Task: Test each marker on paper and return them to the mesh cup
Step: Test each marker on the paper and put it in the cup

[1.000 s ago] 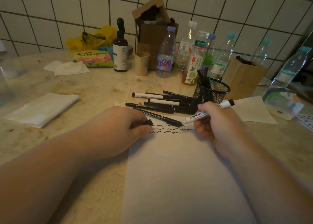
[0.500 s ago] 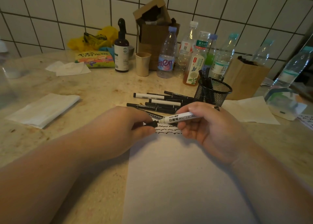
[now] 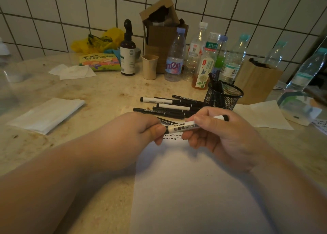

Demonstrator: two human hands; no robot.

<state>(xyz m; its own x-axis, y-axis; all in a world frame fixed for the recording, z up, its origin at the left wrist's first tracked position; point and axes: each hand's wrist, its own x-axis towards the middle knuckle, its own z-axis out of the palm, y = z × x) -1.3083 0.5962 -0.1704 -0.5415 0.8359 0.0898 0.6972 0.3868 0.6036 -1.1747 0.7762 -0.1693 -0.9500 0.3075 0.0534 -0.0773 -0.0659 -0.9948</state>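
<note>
Markers [image 3: 169, 107] are seen lying in a loose heap on the stone table [image 3: 106, 95], just left of the black mesh cup [image 3: 224, 96], in which a few dark markers stand upright. One white whiteboard marker [image 3: 184, 127] is held level above the far edge of the paper [image 3: 194, 189], its barrel wrapped by the curled fingers and thumb of the right hand [image 3: 221, 136]. Its left end is pinched by the fingertips of the left hand [image 3: 139, 136]; whether a cap sits there cannot be told, since the fingers hide it. Black wavy test lines [image 3: 172, 137] are visible on the paper just below the marker. Plastic bottles [image 3: 174, 56] are stood behind the cup, along the tiled wall.
</note>
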